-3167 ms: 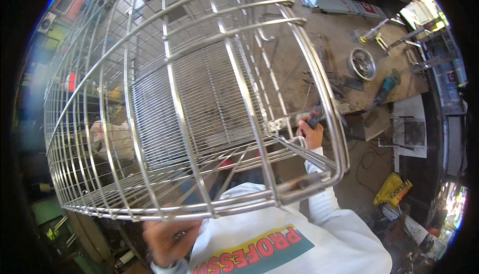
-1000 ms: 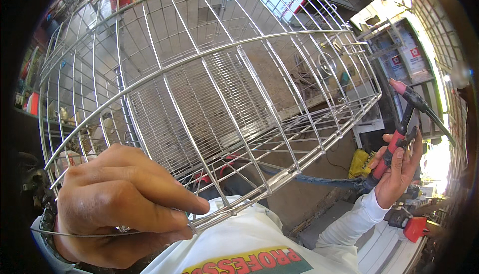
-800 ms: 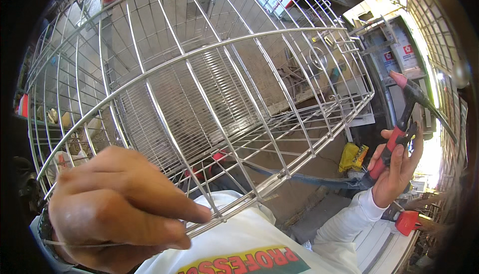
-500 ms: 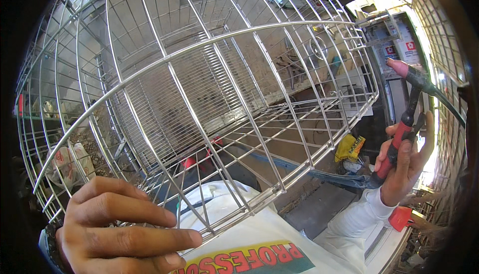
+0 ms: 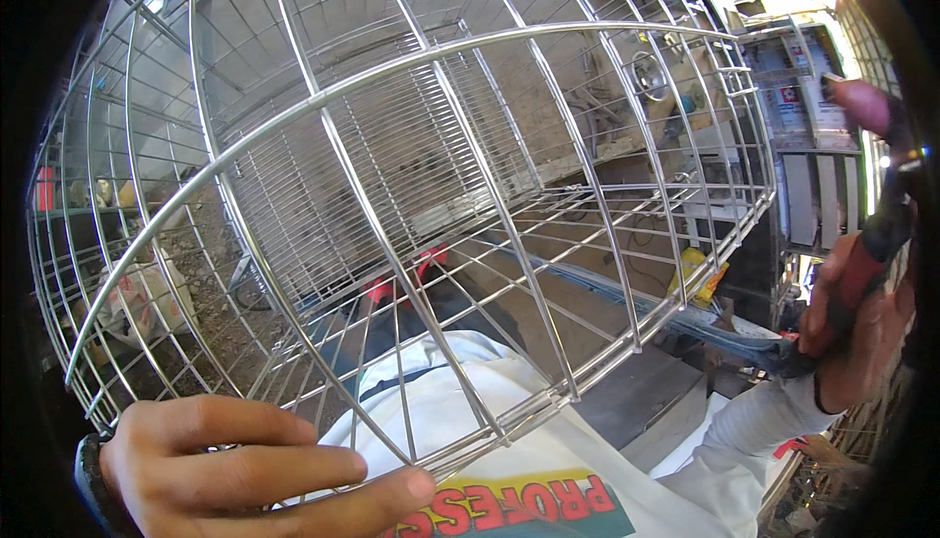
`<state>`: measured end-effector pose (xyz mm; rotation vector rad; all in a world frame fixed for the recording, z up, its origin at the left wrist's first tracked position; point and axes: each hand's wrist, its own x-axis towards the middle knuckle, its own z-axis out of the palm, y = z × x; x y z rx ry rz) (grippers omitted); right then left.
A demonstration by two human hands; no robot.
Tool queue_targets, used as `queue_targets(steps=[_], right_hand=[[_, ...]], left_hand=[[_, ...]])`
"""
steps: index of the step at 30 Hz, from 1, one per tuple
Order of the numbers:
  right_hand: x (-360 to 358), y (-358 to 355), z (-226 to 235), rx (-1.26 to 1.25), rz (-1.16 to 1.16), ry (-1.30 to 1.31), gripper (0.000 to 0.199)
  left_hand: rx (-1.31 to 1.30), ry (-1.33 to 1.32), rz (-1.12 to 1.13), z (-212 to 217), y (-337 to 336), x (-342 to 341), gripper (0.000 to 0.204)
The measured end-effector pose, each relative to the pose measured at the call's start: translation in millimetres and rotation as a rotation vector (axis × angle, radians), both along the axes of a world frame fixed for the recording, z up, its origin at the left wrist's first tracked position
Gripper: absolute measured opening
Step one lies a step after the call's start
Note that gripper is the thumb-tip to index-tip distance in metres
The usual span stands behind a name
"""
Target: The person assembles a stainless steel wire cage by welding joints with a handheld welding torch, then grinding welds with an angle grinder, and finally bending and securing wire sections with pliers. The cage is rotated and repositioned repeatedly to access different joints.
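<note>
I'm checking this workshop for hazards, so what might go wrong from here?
Two possible risks. The left hand is bare and lies by the near edge of the wire basket; if that metal is hot or sharp, which the picture cannot show, it could get hurt. The blue-covered hose, which runs from near the right hand holding the torch, shows behind the wires and might snag.

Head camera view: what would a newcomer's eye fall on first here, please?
The shiny wire cage, filling most of the view, would probably catch the eye first. Next comes the red-and-black torch-like tool, blurred in the right hand at the far right. The left hand looms at lower left, its fingers by the cage's near edge.
</note>
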<state>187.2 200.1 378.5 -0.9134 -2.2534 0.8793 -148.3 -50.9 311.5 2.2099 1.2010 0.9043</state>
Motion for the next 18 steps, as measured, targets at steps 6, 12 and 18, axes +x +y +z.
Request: queue_targets(steps=[6,12,18], right_hand=[[12.2,27.9,22.6,-0.328,0.188,-0.104,0.059],[-51.0,17.8,2.4,-0.048,0.349,0.115,0.084],[-50.5,15.4,-9.0,-0.251,0.38,0.367,0.081]], left_hand=[[-0.032,-0.083,-0.027,-2.8,7.2,-1.9,0.026],[0.056,0.021,-0.016,5.8,11.9,3.0,0.029],[0.03,0.0,-0.065,15.7,26.6,2.5,0.036]])
